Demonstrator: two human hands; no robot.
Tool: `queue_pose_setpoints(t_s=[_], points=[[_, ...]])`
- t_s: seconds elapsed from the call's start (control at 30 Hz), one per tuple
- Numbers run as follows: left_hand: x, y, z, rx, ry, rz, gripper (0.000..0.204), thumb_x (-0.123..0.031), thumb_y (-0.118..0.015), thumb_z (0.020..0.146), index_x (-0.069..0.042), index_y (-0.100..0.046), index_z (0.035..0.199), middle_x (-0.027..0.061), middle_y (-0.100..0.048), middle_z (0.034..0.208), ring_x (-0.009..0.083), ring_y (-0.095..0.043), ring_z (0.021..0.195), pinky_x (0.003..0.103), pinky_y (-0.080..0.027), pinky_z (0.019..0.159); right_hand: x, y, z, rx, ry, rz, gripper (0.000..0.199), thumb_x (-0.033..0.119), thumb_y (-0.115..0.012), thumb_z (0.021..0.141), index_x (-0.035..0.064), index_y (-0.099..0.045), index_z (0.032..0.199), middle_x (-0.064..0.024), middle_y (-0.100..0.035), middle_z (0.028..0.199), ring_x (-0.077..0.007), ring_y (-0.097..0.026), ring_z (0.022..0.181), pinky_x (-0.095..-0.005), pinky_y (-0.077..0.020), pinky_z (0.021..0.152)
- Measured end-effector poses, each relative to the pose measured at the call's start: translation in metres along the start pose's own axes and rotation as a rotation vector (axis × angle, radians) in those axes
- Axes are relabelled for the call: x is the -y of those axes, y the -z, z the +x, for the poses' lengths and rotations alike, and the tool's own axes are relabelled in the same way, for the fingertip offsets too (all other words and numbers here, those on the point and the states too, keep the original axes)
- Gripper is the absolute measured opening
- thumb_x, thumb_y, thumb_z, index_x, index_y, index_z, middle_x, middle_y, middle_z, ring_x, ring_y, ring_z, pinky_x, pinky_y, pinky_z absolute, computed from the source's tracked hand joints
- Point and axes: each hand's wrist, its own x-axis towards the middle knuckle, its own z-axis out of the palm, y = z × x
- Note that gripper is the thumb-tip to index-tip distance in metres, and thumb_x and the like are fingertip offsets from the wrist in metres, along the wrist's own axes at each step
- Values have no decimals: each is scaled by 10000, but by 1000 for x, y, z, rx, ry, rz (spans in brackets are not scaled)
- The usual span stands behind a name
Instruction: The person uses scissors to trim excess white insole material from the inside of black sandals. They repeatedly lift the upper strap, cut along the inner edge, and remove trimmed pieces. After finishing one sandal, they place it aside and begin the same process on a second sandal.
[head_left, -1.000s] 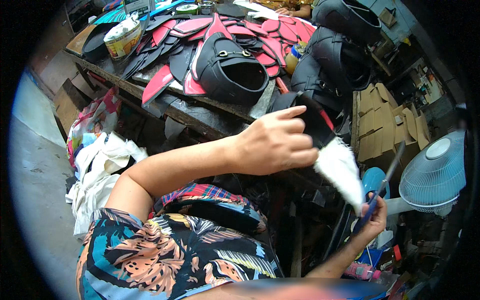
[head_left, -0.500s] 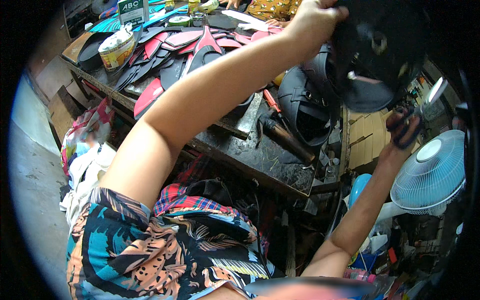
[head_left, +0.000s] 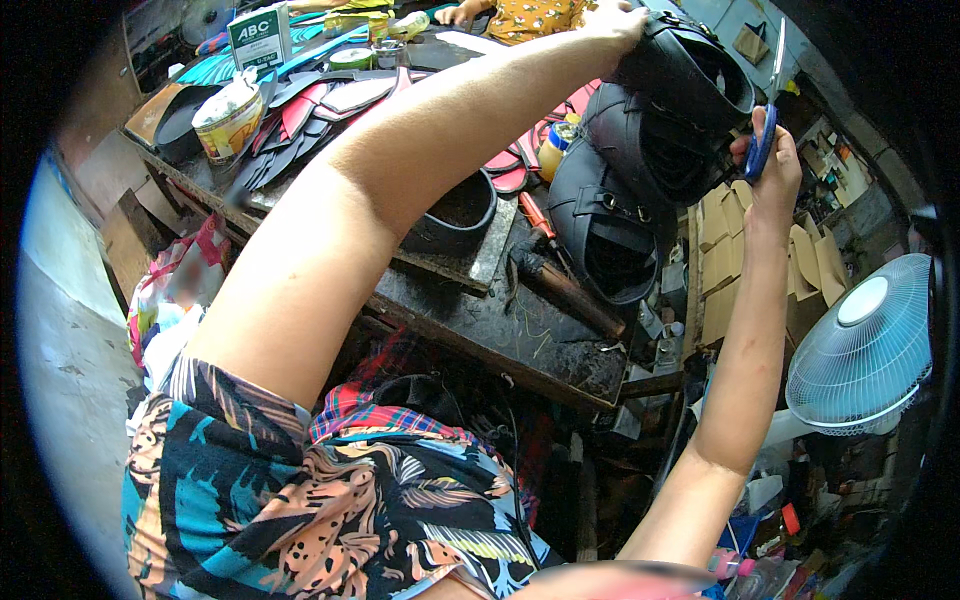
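At the top, my left hand (head_left: 615,28) is closed at the left edge of a black sandal (head_left: 695,75); some of its fingers are hidden. That sandal rests against or just above another black sandal (head_left: 635,140), and a third, buckled one (head_left: 607,215) lies in front of them on the bench. My right hand (head_left: 772,170) grips a pair of scissors (head_left: 762,145) by the blue handles, the blades pointing up, close to the right side of the upper sandal.
A dark workbench (head_left: 480,325) carries a hammer (head_left: 565,285), a red-handled tool (head_left: 536,214), a yellow jar (head_left: 556,150), pink-and-black cut pieces (head_left: 310,110) and a paper-stuffed tub (head_left: 228,125). A fan (head_left: 862,340) stands at right. Across the bench is another person's hand (head_left: 458,14).
The black sandal has moved away from me, onto or near the other sandals. My right hand has risen leftward with the scissors, toward the sandal.
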Motion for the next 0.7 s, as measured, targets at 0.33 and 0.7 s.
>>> queue_pose_setpoints(t_s=[0.33,0.7], points=[[0,4,-5,210,-33,387,497,-432,-667,885,-38,-649,1188,169,-618,1214,315,-590,1146,434,-480,979,-8,0,-30,-67,-43,-13,448,486,-700,937,53,-615,1015,-47,-647,757,-128,-610,687,-271,-484,670],[-23,31,-58,215,-233,825,621,-551,-668,867,-35,-645,1212,194,-595,1283,355,-566,1208,453,-463,1025,11,-14,-85,50,-38,94,401,435,-615,1008,43,-562,1071,-50,-633,742,-100,-571,663,-241,-419,645]])
